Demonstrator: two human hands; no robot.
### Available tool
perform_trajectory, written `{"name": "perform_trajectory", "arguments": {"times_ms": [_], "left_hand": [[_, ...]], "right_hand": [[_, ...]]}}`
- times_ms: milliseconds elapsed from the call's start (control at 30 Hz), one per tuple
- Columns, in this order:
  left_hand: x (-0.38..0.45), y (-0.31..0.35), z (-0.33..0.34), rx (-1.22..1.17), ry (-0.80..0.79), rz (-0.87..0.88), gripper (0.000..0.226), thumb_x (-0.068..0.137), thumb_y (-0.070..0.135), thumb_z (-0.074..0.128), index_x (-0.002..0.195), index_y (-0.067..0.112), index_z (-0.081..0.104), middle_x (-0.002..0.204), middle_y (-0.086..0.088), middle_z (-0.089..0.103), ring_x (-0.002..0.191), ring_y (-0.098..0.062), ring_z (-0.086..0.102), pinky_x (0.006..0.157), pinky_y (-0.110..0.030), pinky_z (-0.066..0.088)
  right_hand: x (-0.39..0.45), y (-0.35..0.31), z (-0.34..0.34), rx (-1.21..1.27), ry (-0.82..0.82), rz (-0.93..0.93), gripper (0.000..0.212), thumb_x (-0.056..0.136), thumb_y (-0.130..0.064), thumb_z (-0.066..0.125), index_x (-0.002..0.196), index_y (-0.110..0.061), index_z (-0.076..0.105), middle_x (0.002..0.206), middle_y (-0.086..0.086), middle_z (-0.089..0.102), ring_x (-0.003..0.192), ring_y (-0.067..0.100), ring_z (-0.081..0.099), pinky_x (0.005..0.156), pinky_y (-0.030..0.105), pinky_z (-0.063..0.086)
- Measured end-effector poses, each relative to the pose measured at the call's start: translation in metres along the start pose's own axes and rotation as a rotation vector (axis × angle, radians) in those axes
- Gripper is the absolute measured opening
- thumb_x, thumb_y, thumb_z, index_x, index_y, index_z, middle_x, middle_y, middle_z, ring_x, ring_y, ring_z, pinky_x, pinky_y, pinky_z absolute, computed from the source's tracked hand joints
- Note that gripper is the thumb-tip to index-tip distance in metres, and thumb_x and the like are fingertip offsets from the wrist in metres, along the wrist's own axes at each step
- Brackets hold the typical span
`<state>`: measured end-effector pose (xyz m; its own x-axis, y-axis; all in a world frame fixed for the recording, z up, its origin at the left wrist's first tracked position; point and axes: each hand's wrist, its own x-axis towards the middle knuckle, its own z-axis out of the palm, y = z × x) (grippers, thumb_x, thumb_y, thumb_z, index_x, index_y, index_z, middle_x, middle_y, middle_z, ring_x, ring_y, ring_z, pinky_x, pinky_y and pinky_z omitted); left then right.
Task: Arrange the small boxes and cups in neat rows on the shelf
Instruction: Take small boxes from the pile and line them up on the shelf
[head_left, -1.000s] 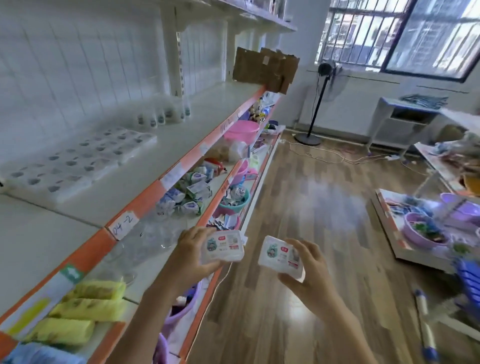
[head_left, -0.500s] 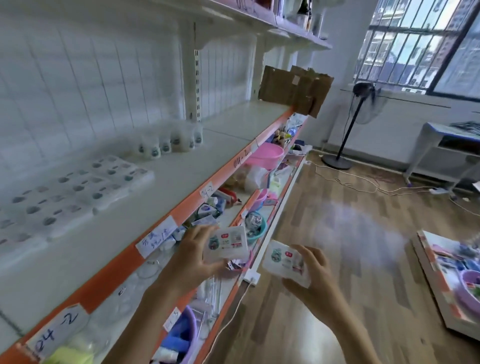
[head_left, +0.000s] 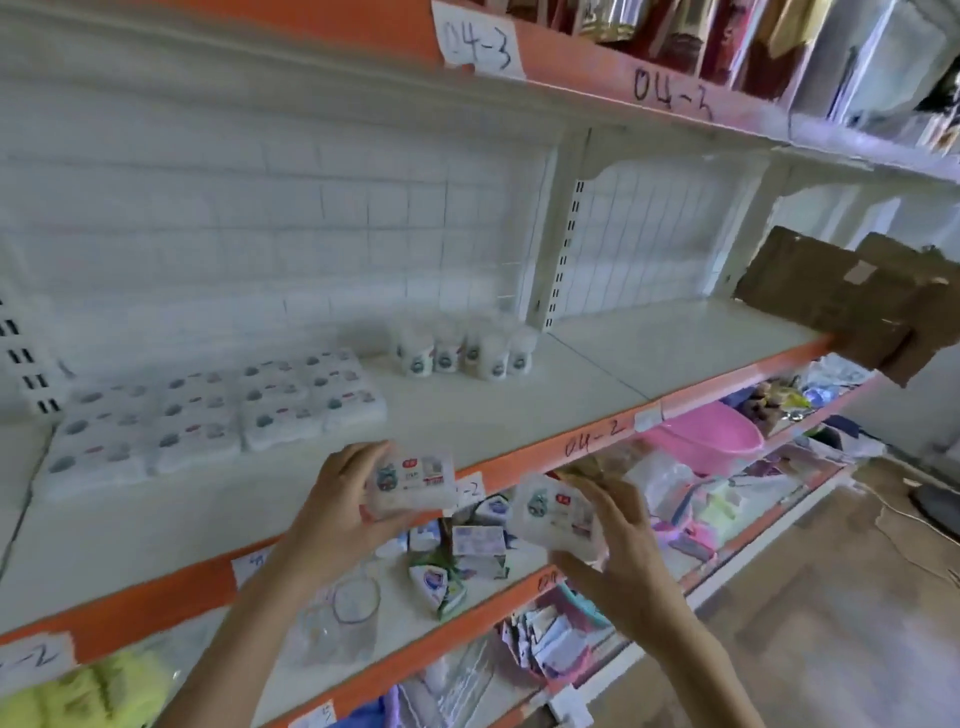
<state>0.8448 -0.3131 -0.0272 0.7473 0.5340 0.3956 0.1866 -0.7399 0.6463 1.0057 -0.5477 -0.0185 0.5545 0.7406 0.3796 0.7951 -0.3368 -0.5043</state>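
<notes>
I saw left hand (head_left: 337, 512) pinching one box (head_left: 413, 486) over the shelf (head_left: 493, 421) front edge; right hand (head_left: 618, 545) gripped another box (head_left: 556, 514) just off it. Box rows (head_left: 208, 415) sat back-left, cups (head_left: 465, 353) beside.

two bare forearms — no sleeves; left hand (head_left: 332, 512) and right hand (head_left: 623, 566) ungloved

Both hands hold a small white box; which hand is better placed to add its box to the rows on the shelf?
Left, probably. The left hand holds its small white box nearer the rows of white boxes; the right hand is farther right.
</notes>
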Motion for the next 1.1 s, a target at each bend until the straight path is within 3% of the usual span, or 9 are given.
{"name": "perform_trajectory", "arguments": {"times_ms": [167, 233, 300, 367, 533, 733, 833, 900, 1100], "left_hand": [[-0.005, -0.017, -0.032, 0.143, 0.092, -0.163, 0.096, 0.056, 0.070, 0.048, 0.131, 0.011, 0.045, 0.122, 0.009, 0.036, 0.115, -0.007, 0.033, 0.096, -0.018, 0.024], [-0.006, -0.030, -0.045, 0.174, 0.120, -0.222, 0.092, 0.058, 0.066, 0.056, 0.130, 0.010, 0.046, 0.121, 0.005, 0.035, 0.117, -0.011, 0.037, 0.098, -0.017, 0.024], [-0.005, -0.045, -0.054, 0.209, 0.124, -0.288, 0.079, 0.066, 0.046, 0.074, 0.130, 0.009, 0.046, 0.117, 0.003, 0.031, 0.115, -0.013, 0.039, 0.096, -0.013, 0.023], [-0.002, -0.060, -0.058, 0.241, 0.117, -0.352, 0.071, 0.072, 0.029, 0.077, 0.132, 0.011, 0.044, 0.114, 0.003, 0.026, 0.111, -0.011, 0.038, 0.095, -0.011, 0.023], [0.006, -0.081, -0.051, 0.237, 0.094, -0.420, 0.075, 0.076, 0.034, 0.072, 0.138, 0.016, 0.034, 0.111, 0.004, 0.023, 0.105, -0.009, 0.036, 0.094, -0.011, 0.025], [0.011, -0.086, -0.045, 0.211, 0.130, -0.446, 0.072, 0.073, 0.034, 0.074, 0.132, 0.017, 0.035, 0.113, 0.006, 0.023, 0.099, -0.004, 0.038, 0.079, -0.004, 0.025], [0.016, -0.088, -0.043, 0.214, 0.154, -0.444, 0.066, 0.073, 0.031, 0.075, 0.127, 0.016, 0.039, 0.116, 0.006, 0.029, 0.103, -0.004, 0.038, 0.079, -0.002, 0.026], [0.018, -0.091, -0.040, 0.206, 0.197, -0.450, 0.063, 0.071, 0.029, 0.077, 0.122, 0.015, 0.043, 0.117, 0.005, 0.033, 0.103, -0.006, 0.041, 0.078, 0.001, 0.029], [0.019, -0.092, -0.037, 0.222, 0.264, -0.482, 0.058, 0.070, 0.023, 0.078, 0.117, 0.013, 0.047, 0.115, 0.004, 0.038, 0.102, -0.009, 0.046, 0.076, 0.001, 0.033]], "right_hand": [[0.070, -0.014, 0.021, 0.096, -0.128, -0.202, 0.068, 0.077, -0.022, 0.074, 0.136, -0.020, 0.039, 0.120, -0.007, 0.028, 0.104, 0.005, 0.036, 0.090, 0.013, 0.031], [0.099, -0.024, 0.039, 0.125, -0.190, -0.275, 0.070, 0.078, -0.023, 0.073, 0.138, -0.018, 0.037, 0.120, -0.006, 0.028, 0.103, 0.006, 0.038, 0.089, 0.014, 0.033], [0.129, -0.031, 0.061, 0.124, -0.260, -0.311, 0.070, 0.079, -0.027, 0.071, 0.139, -0.017, 0.036, 0.122, -0.005, 0.029, 0.104, 0.006, 0.039, 0.093, 0.015, 0.035], [0.155, -0.036, 0.083, 0.083, -0.350, -0.321, 0.071, 0.081, -0.029, 0.069, 0.141, -0.016, 0.033, 0.130, 0.000, 0.029, 0.113, 0.012, 0.040, 0.095, 0.013, 0.029], [0.191, -0.041, 0.129, 0.069, -0.547, -0.332, 0.066, 0.080, -0.029, 0.069, 0.138, -0.021, 0.038, 0.136, -0.004, 0.032, 0.117, 0.009, 0.038, 0.105, 0.017, 0.027], [0.204, -0.032, 0.150, 0.049, -0.511, -0.417, 0.056, 0.080, -0.030, 0.068, 0.131, -0.025, 0.045, 0.135, -0.011, 0.037, 0.124, 0.011, 0.034, 0.096, 0.005, 0.016], [0.205, -0.027, 0.154, 0.144, -0.487, -0.489, 0.052, 0.076, -0.028, 0.071, 0.124, -0.021, 0.054, 0.125, -0.011, 0.038, 0.117, 0.011, 0.043, 0.104, 0.019, 0.032], [0.206, -0.022, 0.158, 0.205, -0.452, -0.505, 0.051, 0.073, -0.028, 0.072, 0.120, -0.017, 0.058, 0.120, -0.012, 0.039, 0.109, 0.011, 0.048, 0.100, 0.025, 0.041], [0.208, -0.022, 0.161, 0.260, -0.455, -0.483, 0.047, 0.078, -0.025, 0.071, 0.122, -0.021, 0.054, 0.128, -0.005, 0.038, 0.111, 0.014, 0.050, 0.099, 0.027, 0.043]]}}
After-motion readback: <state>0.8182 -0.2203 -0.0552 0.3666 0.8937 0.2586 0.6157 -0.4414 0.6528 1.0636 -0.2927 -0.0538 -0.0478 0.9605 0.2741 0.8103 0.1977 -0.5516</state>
